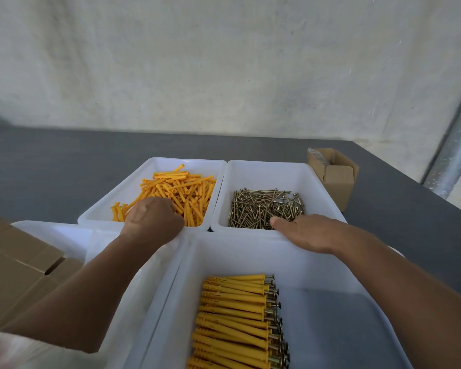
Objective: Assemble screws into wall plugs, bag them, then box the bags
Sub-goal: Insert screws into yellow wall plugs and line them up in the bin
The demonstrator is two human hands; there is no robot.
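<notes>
"Two bins stood side by side at the far part of the worktop [51, 169], didn't they?"

"Yes, their rims touching. The left bin [155, 163] held loose orange plugs [183, 189]. The right bin [264, 173] held a heap of screws [264, 205]."

"And the hands?"

"The left hand [153, 222] was down in the left bin at its near edge. Its knuckles were up and its fingers were curled into the plugs. The fingertips were hidden, so I could not tell whether it gripped a plug."

"The right one?"

"The right hand [304, 233] lay over the near rim of the right bin, palm down, thumb pointing left. Its fingers reached to the near edge of the screws. Whether it pinched a screw, I could not tell either."

"Was anything put together?"

"A larger near bin [237, 255] sat just this side of both. In it lay sets [234, 310], plugs with screws in them, in a neat row with the screw heads to the right. The right forearm crossed that bin's right rim."

"What else was about?"

"A small open box [337, 182] stood just beside the right bin, at the far right. Brown cartons [16, 265] sat at the near left. Another white bin [51, 230] stood between them and the near bin, and the left forearm passed over it. Behind the worktop rose a pale wall [224, 62], with a grey metal post [454, 153] at the far right."
</notes>
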